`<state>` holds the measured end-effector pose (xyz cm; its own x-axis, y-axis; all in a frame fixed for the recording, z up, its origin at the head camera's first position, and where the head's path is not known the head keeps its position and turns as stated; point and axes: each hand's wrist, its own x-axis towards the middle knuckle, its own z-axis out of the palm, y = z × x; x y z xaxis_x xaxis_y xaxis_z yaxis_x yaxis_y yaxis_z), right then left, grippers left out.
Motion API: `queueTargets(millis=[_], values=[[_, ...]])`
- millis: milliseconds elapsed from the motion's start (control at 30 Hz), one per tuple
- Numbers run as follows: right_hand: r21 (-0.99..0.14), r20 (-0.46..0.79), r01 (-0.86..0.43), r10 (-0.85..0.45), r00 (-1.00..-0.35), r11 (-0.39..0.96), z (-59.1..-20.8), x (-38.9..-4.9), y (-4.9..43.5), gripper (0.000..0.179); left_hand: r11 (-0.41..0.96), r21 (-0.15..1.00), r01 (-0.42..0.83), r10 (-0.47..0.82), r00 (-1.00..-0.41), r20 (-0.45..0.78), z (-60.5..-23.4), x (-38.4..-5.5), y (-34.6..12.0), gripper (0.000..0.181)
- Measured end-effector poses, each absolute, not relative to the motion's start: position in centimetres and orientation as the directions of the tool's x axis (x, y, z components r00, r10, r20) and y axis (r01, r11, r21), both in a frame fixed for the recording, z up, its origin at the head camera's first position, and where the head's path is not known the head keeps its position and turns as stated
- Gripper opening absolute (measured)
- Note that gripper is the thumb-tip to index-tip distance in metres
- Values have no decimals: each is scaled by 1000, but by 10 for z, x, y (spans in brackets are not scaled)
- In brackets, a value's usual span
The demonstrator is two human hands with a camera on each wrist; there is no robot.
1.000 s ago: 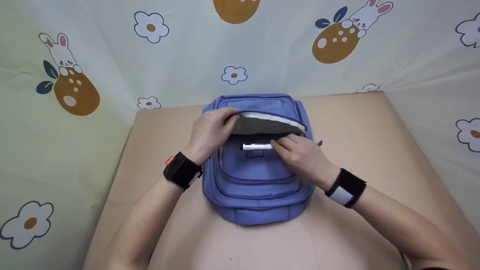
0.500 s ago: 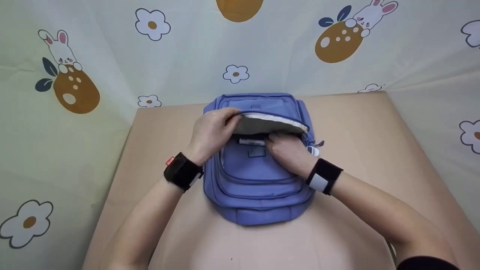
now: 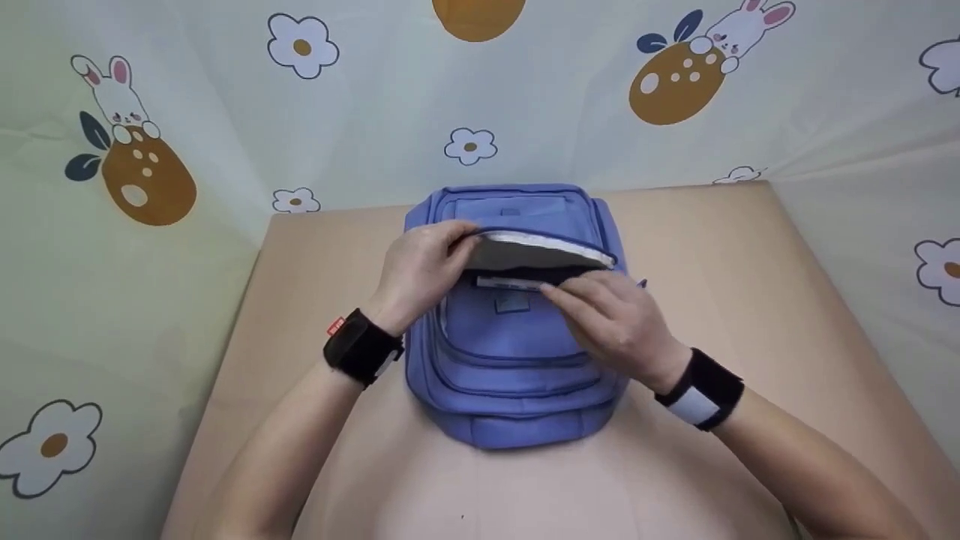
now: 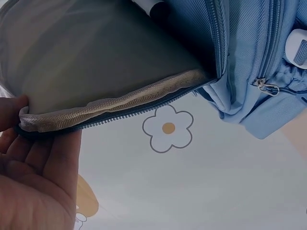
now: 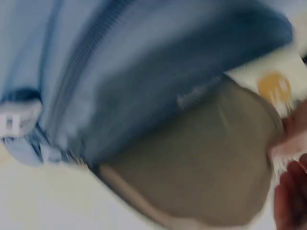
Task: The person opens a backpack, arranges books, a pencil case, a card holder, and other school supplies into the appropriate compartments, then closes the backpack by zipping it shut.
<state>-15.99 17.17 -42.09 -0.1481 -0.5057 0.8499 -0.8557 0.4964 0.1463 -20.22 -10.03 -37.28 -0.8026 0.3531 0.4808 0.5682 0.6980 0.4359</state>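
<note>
A blue backpack (image 3: 517,337) lies on its back with its front pocket unzipped. My left hand (image 3: 421,274) pinches the edge of the pocket flap (image 3: 532,251), thumb on one side and fingers on the other; its grey lining (image 4: 96,57) faces out. In the shaded pocket mouth lies a white marker with a dark cap (image 3: 506,283), crosswise. Its capped end (image 4: 156,10) shows at the top of the left wrist view. My right hand (image 3: 607,319) is over the pocket's right side, loosely bent fingertips right at the marker's uncapped end. The right wrist view is blurred.
The backpack rests on a tan tabletop (image 3: 322,300) that reaches back to a cloth backdrop (image 3: 375,112) printed with rabbits and flowers. A white clip (image 5: 19,117) and a zipper pull (image 4: 266,87) hang at the bag's sides.
My right hand carried the marker up into the pocket mouth, then drew back right and toward me, leaving the marker there and more of it showing. My left hand keeps holding the flap up.
</note>
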Motion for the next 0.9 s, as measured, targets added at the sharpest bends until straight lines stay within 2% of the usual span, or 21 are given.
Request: queueTargets(millis=[67,167,300,400,533,633,733,900], values=[[66,912,-846,-377,-164,529,-411,-160,181,27,697,427,576,361,-797,485,-373,-201,-101,20],[-71,912,-818,-296,-285,570,-405,-166,196,30,691,413,594,375,-782,498,-376,-199,-103,19],[-155,824,-781,-357,-440,605,-415,-169,212,30,673,377,636,417,-747,517,-384,-190,-106,18],[-214,780,-768,-367,-507,604,-426,-164,216,24,648,328,687,472,-701,535,-393,-180,-111,19],[-218,767,-774,-385,-513,595,-438,-155,215,25,591,244,769,559,-608,563,-407,-167,-120,24],[-159,774,-796,-427,-468,584,-449,-148,215,26,545,149,825,630,-520,576,-420,-158,-125,26],[-115,778,-815,-458,-430,568,-463,-142,215,19,517,31,855,694,-440,570,-433,-152,-129,27],[-72,772,-836,-500,-393,545,-482,-136,215,8,502,-120,856,775,-384,503,-449,-145,-131,29]])
